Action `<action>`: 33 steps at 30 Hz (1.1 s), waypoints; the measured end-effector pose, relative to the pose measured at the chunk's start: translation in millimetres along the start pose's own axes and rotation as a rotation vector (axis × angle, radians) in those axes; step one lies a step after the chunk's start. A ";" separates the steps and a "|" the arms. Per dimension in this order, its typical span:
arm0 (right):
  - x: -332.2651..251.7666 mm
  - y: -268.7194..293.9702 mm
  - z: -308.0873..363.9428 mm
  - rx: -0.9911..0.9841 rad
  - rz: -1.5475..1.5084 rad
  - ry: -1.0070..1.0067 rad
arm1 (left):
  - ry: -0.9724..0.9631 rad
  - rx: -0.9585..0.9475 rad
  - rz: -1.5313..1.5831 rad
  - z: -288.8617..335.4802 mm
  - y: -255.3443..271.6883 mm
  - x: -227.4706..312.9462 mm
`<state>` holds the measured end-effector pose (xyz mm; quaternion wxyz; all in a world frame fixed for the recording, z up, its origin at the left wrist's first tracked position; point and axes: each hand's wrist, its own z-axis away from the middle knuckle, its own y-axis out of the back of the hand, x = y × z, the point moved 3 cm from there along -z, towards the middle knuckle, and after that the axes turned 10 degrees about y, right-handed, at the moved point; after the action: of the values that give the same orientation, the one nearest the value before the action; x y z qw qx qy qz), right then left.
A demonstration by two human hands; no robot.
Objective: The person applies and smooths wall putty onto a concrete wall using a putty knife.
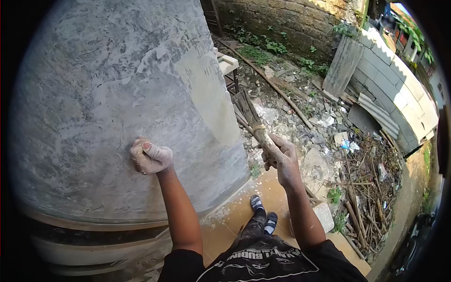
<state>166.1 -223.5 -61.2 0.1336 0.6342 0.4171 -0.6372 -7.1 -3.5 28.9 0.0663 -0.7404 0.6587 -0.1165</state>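
Observation:
A grey, patchily plastered wall [117,94] fills the left side, with a smoother pale strip along its right edge. Close against it, my left hand [151,157] is curled into a fist, coated in whitish powder; what it holds, if anything, is hidden. My right hand [284,162] grips the handle of a scraper [248,107], held right of the wall's edge. Its flat, dirty grey blade points up and away to the left, and a binding shows where blade meets handle. White dust covers the right thumb and fingers too.
Below me is a tan tiled floor [225,230] spotted with plaster crumbs. Rubble [319,127] and long sticks [282,94] lie beyond it. A white stool-like piece [228,63] stands behind the wall's edge. A block wall [399,89] and a corrugated sheet [378,115] are at right.

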 end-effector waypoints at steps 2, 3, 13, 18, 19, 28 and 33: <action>4.3 -4.7 -7.9 0.086 -0.011 0.030 | -0.019 -0.055 -0.047 -4.1 -0.5 -0.5; 10.0 -3.1 -4.1 0.095 -0.007 0.011 | -0.005 -0.071 -0.049 1.3 1.7 4.0; 18.8 -58.5 -69.3 0.024 -0.126 -0.255 | -0.009 -0.097 -0.084 -4.1 -0.7 7.7; 15.2 -59.2 -54.4 -0.027 -0.275 -0.440 | 0.036 -0.154 0.032 -1.1 0.0 6.6; 14.3 -60.1 -50.8 -0.023 -0.271 -0.433 | 0.037 -0.149 0.040 -1.6 -1.1 6.5; 17.1 -55.5 3.6 -0.113 -0.557 -0.461 | 0.017 -0.108 0.081 -6.4 -1.7 6.2; 3.5 -58.0 39.8 -0.321 -1.007 -0.444 | 0.070 -0.139 0.154 -2.3 -1.6 4.9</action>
<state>97.3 -214.5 -49.4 -0.0074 0.1799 0.7214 -0.6687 -5.7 -8.0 31.9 0.0004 -0.6858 0.7221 -0.0907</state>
